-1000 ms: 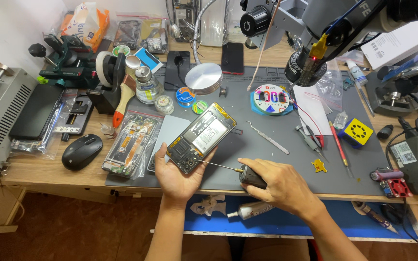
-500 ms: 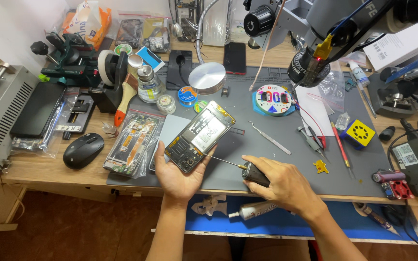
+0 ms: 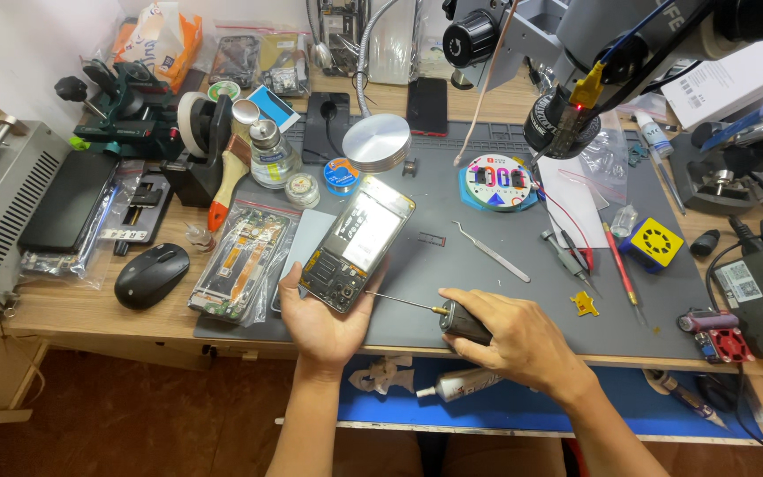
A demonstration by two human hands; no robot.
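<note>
Opened rectangular smartphone with exposed internals (image 3: 357,243), cradled in left hand (image 3: 321,318) above the grey work mat (image 3: 487,291); right hand (image 3: 514,340) clamped on black-handled precision screwdriver (image 3: 439,314), tip best kept square to screw.

So the opened phone (image 3: 357,245) sits over the mat (image 3: 487,256) on the table (image 3: 72,309), screwdriver (image 3: 452,318) just right of it. Mouse (image 3: 152,275) off to the left, tweezers (image 3: 491,252) further right, microscope (image 3: 576,97) behind.

Grey mat (image 3: 452,256), black mouse (image 3: 151,275), yellow cube (image 3: 654,242), orange-handled brush (image 3: 227,177).
</note>
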